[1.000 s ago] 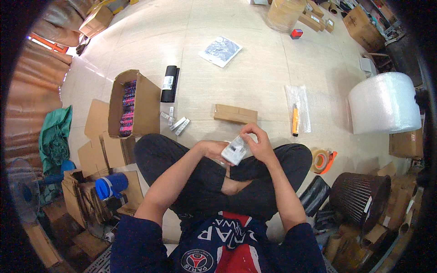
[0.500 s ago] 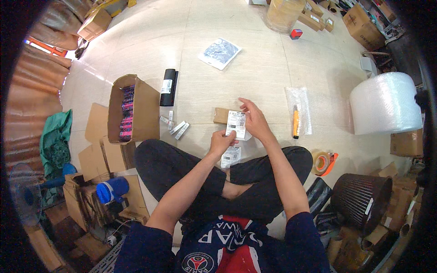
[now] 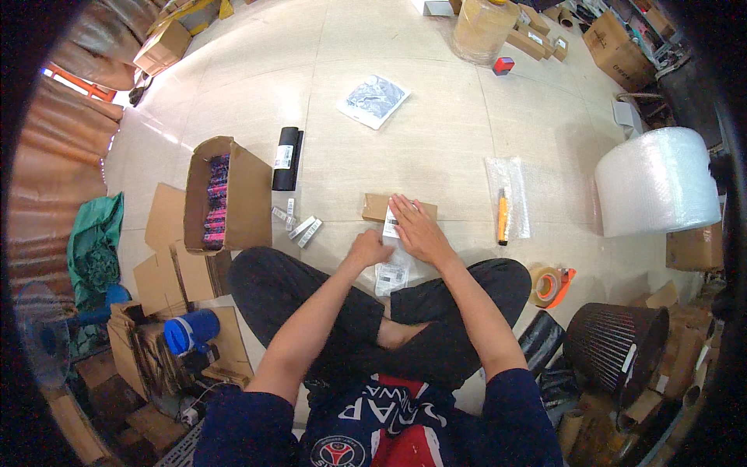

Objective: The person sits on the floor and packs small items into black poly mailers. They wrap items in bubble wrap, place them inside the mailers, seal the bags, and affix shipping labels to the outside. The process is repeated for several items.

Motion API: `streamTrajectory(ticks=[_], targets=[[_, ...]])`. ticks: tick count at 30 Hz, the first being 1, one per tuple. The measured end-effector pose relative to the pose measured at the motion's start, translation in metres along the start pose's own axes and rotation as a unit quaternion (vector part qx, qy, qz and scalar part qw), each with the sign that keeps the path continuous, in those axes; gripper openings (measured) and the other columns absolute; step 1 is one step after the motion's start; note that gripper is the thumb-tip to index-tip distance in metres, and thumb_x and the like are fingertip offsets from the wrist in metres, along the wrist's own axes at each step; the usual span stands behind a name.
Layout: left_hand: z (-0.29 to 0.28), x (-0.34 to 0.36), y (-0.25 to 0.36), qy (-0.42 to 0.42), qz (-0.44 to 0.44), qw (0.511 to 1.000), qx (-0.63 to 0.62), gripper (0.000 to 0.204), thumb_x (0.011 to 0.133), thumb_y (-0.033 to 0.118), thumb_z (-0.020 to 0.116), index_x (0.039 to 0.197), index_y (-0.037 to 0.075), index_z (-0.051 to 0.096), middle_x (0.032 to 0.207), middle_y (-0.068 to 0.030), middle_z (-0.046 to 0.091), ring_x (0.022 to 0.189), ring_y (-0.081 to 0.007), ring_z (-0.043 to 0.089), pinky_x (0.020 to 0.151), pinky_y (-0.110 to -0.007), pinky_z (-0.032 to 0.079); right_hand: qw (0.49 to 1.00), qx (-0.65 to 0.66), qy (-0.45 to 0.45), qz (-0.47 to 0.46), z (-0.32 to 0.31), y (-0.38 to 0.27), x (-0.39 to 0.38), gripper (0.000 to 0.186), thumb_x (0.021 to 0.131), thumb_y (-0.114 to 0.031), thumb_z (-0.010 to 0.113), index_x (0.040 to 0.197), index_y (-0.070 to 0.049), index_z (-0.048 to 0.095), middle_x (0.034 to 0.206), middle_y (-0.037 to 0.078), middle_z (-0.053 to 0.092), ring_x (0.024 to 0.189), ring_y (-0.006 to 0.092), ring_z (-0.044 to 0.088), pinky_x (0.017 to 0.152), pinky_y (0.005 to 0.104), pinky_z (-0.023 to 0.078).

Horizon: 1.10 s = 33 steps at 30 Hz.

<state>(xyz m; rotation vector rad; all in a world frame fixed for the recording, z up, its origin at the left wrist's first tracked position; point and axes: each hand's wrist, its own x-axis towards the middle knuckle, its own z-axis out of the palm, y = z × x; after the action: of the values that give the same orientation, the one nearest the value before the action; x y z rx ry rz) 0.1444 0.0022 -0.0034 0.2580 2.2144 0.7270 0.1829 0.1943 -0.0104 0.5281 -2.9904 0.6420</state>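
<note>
Right hand (image 3: 415, 228) presses one label (image 3: 391, 224) flat onto one cardboard parcel (image 3: 377, 207); left hand (image 3: 369, 249) clenched.

place: packing and shipping workroom | floor: pale tiles used as work surface | stock: open cardboard box (image 3: 226, 194) of pink-and-black items, flattened cartons (image 3: 167, 257), more boxes along the walls | supplies: big bubble wrap roll (image 3: 657, 183), tape dispenser (image 3: 551, 285), orange utility knife (image 3: 503, 215), label sheets (image 3: 391, 274) | waste: black mesh bin (image 3: 615, 342)
</note>
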Motion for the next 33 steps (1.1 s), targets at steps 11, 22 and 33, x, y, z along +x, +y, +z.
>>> streamTrajectory(ticks=[11, 22, 33], targets=[[-0.027, -0.007, -0.016, 0.145, 0.268, 0.889, 0.342, 0.014, 0.084, 0.001, 0.068, 0.092, -0.005, 0.08, 0.166, -0.0259, 0.044, 0.148, -0.037, 0.054, 0.093, -0.042, 0.064, 0.991, -0.087, -0.054, 0.09, -0.022, 0.009, -0.03, 0.066, 0.107, -0.024, 0.053, 0.165, 0.001, 0.035, 0.174, 0.017, 0.034, 0.162, 0.0305, 0.03, 0.132, 0.0553, 0.024], [-0.025, -0.011, -0.018, 0.13, 0.273, 0.903, 0.306, 0.014, 0.084, 0.001, 0.069, 0.089, -0.005, 0.08, 0.17, -0.0271, 0.038, 0.153, -0.0386, 0.046, 0.103, -0.043, 0.061, 0.995, -0.022, 0.013, 0.094, -0.022, 0.005, -0.016, 0.072, 0.096, -0.031, 0.074, 0.158, -0.005, 0.047, 0.165, 0.018, 0.046, 0.156, 0.0327, 0.04, 0.126, 0.0612, 0.031], [-0.028, -0.006, -0.025, 0.11, 0.253, 0.907, 0.317, 0.01, 0.08, 0.004, 0.074, 0.087, 0.004, 0.081, 0.174, -0.02, 0.035, 0.158, -0.0353, 0.041, 0.102, -0.044, 0.061, 0.988, -0.086, -0.043, 0.121, 0.002, 0.006, 0.024, 0.08, 0.081, -0.039, 0.089, 0.144, -0.004, 0.054, 0.126, 0.013, 0.063, 0.122, 0.0315, 0.062, 0.106, 0.0515, 0.048]])
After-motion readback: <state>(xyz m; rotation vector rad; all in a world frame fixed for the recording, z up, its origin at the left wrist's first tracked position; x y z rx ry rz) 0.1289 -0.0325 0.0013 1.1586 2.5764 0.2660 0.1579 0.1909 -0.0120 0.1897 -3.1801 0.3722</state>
